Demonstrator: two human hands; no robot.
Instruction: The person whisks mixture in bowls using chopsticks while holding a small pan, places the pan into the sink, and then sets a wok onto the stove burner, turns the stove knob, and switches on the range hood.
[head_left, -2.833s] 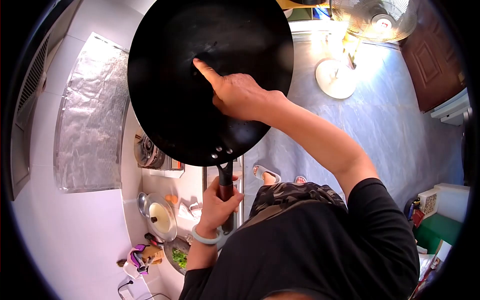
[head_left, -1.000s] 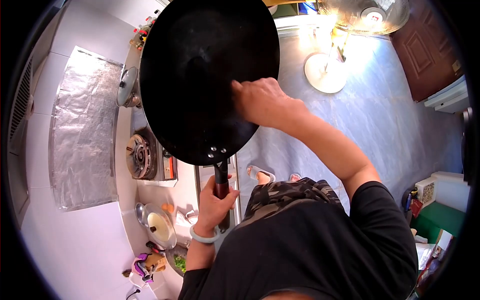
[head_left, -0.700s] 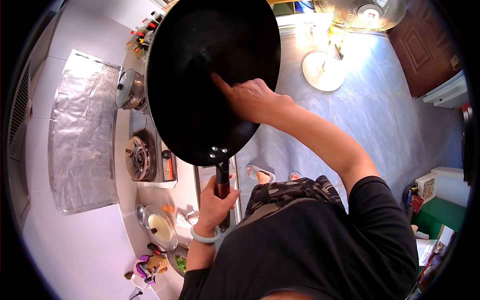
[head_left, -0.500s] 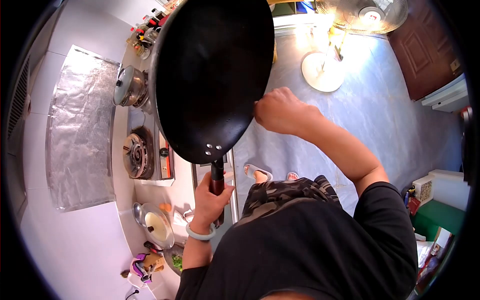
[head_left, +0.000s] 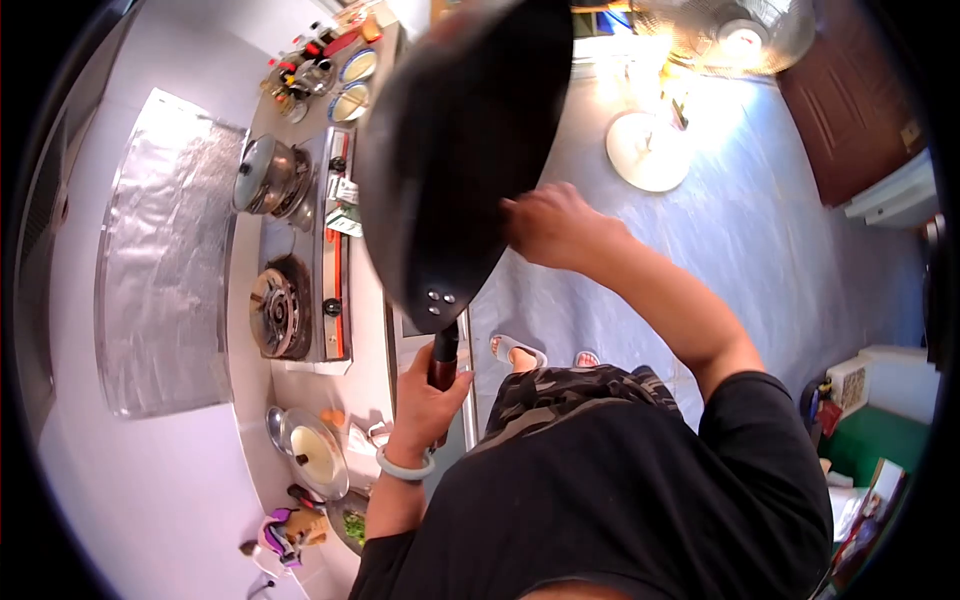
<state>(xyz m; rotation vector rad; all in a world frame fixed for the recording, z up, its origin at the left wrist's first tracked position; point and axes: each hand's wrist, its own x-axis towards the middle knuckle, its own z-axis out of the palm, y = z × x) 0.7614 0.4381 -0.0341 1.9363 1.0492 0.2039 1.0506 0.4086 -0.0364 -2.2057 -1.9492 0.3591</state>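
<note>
A large black wok [head_left: 465, 160] is held up in the air, tilted steeply, its near rim blurred by motion. My left hand [head_left: 425, 400] is wrapped round its dark brown handle [head_left: 443, 362], below three rivets. At the wok's right edge is my right hand [head_left: 550, 228], its fingers curled and partly blurred against the dark surface; whether they pinch anything is too dark to tell. Left of the wok, a gas stove [head_left: 340, 260] shows a bare burner [head_left: 280, 312] and a lidded pot [head_left: 268, 175].
Sauce bottles [head_left: 300, 62] and patterned bowls [head_left: 352, 100] stand at the counter's far end. Nearer are a glass-lidded dish [head_left: 318, 455] and a bowl of chopped greens [head_left: 352, 525]. Foil [head_left: 170, 260] covers the wall. A standing fan [head_left: 648, 150] is on the floor at right.
The wok has turned from facing me nearly flat to a steep tilt, uncovering more of the stove and bowls. My right hand has moved from the wok's middle to its right edge, its pointing finger now curled.
</note>
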